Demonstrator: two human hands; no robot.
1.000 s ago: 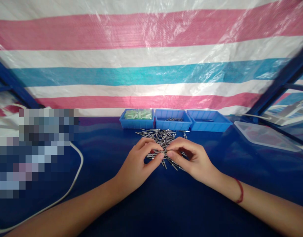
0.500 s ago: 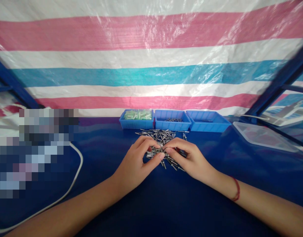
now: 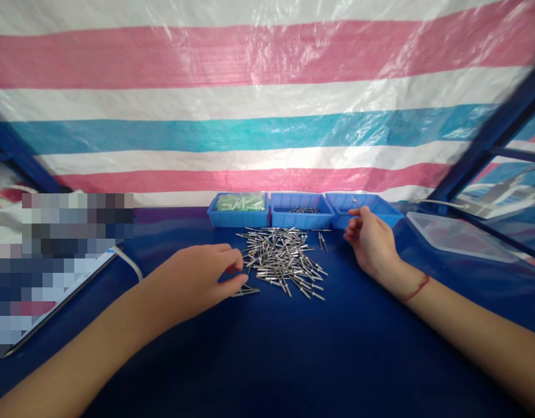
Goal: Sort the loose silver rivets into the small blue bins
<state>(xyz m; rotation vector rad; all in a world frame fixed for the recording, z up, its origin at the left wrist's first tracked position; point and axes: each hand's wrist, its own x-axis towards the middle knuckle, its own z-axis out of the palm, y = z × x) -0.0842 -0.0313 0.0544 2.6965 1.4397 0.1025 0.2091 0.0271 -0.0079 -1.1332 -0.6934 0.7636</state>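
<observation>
Blue table [image 3: 267,360]: one.
Blue bins [image 3: 237,219]: three, row at back.
Left hand [image 3: 198,278]: thumb and fingertips parted, beside the heap.
Right hand [image 3: 374,241]: fingers curled near rightmost bin [image 3: 383,219]; grip indeterminable.
Metal rivets [image 3: 285,258]: heaped mid-table, in front of bins.

The left hand [image 3: 209,274] is beside piled metal pins [image 3: 287,255], the right hand [image 3: 374,242] near the rightmost blue bin [image 3: 390,216].
</observation>
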